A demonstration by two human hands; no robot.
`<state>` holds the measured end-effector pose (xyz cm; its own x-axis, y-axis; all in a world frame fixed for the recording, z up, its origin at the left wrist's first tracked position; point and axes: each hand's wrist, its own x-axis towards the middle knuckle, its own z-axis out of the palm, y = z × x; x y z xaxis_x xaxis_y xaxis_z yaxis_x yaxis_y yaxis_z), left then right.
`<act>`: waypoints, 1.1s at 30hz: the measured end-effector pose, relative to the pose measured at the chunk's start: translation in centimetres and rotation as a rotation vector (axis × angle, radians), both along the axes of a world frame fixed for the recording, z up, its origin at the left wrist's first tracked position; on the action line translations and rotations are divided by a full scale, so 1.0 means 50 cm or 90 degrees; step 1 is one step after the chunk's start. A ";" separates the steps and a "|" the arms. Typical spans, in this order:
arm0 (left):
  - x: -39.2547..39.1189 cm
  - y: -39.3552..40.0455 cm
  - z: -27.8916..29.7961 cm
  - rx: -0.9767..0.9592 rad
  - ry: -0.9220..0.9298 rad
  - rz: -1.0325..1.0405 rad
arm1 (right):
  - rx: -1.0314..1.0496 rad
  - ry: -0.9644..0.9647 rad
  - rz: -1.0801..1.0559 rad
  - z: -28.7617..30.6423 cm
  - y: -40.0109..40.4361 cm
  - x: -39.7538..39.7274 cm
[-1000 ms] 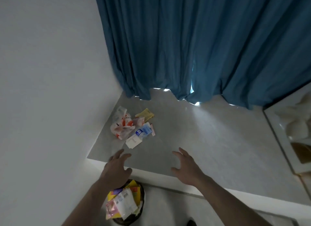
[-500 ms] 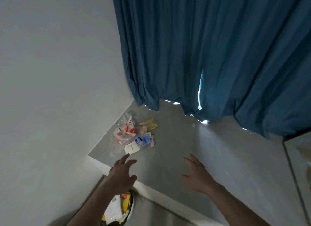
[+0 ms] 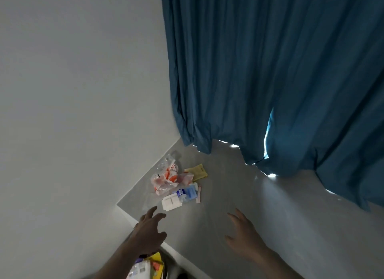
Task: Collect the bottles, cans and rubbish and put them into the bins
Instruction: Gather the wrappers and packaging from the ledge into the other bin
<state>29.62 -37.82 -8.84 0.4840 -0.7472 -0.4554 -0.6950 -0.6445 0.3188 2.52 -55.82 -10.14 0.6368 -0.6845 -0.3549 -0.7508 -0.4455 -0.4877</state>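
Observation:
A small heap of rubbish lies on the grey ledge (image 3: 239, 195) by the wall corner: a crumpled clear and orange plastic bag (image 3: 166, 178), a yellow packet (image 3: 197, 170), a small bottle with a blue label (image 3: 182, 192) and a flat white packet (image 3: 171, 203). My left hand (image 3: 148, 233) hovers just short of the white packet, fingers spread, holding nothing. My right hand (image 3: 243, 235) is stretched out over the ledge to the right of the heap, fingers loose and empty. A bin (image 3: 164, 268) stuffed with colourful wrappers sits below my left forearm, mostly hidden.
A white wall (image 3: 72, 112) closes the left side. A blue curtain (image 3: 270, 81) hangs down to the ledge at the back, with daylight showing through a gap. The ledge's white front edge (image 3: 178, 256) runs diagonally under my hands.
The view has tilted up and swung left, so the bin has slid almost out of frame. Both hands have crept forward over the ledge toward the rubbish heap.

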 end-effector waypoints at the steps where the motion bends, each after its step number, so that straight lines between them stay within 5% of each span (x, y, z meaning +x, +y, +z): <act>1: 0.020 -0.016 -0.004 0.001 -0.002 0.001 | 0.006 0.003 -0.005 -0.005 -0.013 0.016; 15: 0.367 -0.302 -0.135 0.084 0.029 0.000 | 0.048 0.075 -0.056 -0.120 -0.241 0.341; 26: 0.550 -0.451 -0.408 0.164 0.070 0.029 | 0.113 0.146 -0.104 -0.322 -0.317 0.458; 33: 0.599 -0.538 -0.569 0.071 0.059 0.149 | 0.143 0.184 -0.118 -0.481 -0.368 0.509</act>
<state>59.57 -64.71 -37.29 0.5902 -0.5624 -0.5791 -0.4934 -0.8191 0.2927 27.97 -74.23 -34.19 0.3624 -0.6628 -0.6552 -0.9286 -0.1967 -0.3145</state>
